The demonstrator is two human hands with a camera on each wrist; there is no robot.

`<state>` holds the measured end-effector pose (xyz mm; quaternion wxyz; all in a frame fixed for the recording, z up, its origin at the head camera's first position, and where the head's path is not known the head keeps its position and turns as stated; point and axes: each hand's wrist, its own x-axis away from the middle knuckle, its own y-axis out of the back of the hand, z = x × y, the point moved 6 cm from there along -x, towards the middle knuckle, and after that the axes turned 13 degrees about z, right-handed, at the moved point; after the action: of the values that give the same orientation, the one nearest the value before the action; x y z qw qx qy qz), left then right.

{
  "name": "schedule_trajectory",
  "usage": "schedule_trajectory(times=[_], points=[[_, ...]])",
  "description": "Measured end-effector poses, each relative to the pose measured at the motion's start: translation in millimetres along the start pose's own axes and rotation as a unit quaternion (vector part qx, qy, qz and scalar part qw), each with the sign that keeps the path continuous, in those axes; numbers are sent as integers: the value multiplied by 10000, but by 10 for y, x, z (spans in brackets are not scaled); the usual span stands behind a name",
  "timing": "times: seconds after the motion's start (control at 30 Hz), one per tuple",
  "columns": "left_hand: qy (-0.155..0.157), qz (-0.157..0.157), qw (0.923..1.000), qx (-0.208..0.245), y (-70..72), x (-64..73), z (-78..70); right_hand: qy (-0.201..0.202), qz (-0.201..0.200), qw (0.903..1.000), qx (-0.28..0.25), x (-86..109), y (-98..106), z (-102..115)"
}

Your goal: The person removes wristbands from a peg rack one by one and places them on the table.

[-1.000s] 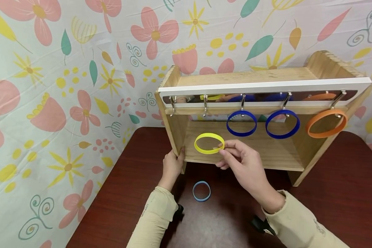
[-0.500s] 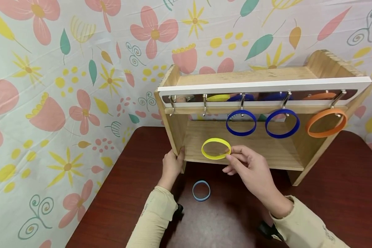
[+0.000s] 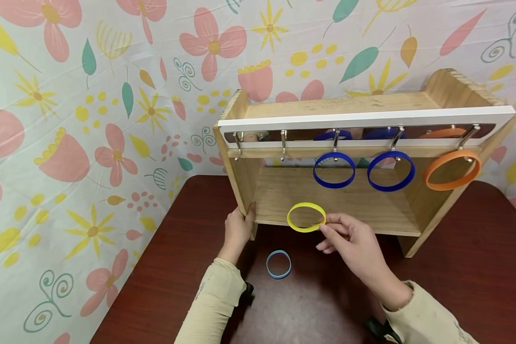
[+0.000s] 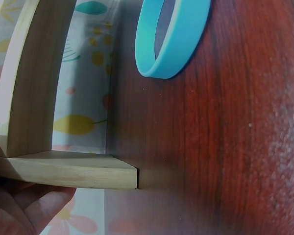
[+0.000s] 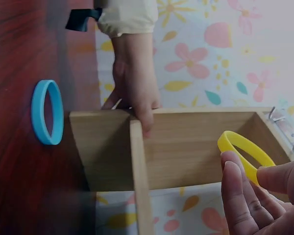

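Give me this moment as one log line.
left hand: grips wooden shelf | right hand: pinches yellow band | dark-blue bands, orange band: on hooks | light-blue band: on table

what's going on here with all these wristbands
A person pinches a yellow wristband in the right hand, while the left hand grips the left side of a wooden shelf unit. Two dark blue wristbands and an orange wristband hang from its hooks; the two leftmost hooks hold nothing. A light blue wristband lies on the table.
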<state>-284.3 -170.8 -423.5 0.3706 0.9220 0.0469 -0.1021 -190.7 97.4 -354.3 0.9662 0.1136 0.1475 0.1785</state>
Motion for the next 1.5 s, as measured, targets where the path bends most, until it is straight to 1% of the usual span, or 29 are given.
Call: schedule_trajectory(times=[0.17, 0.33, 0.5, 0.63, 0.7, 0.97, 1.17, 1.5], points=[[75, 22, 10000, 28, 1, -1, 7, -269, 47, 9996, -110, 29, -4, -118], [137, 30, 9999, 81, 3, 4, 11, -436, 87, 9990, -68, 66, -14, -228], [107, 19, 9999, 47, -7, 2, 18, -765, 133, 9970, -26, 122, -21, -403], [51, 15, 10000, 42, -16, 3, 13, -1052, 195, 9942, -134, 166, -34, -552], [31, 7, 10000, 54, -13, 6, 8, -1102, 231, 9935, -184, 181, -48, -606], [132, -5, 9999, 35, -7, 0, 24, -1328, 489, 9897, -197, 212, -130, -810], [144, -17, 9999, 12, 2, -2, 13, -1394, 621, 9877, -336, 220, -172, -929], [221, 21, 9998, 17, -6, 6, 20, -1607, 1104, 9804, -288, 244, -279, -1089]])
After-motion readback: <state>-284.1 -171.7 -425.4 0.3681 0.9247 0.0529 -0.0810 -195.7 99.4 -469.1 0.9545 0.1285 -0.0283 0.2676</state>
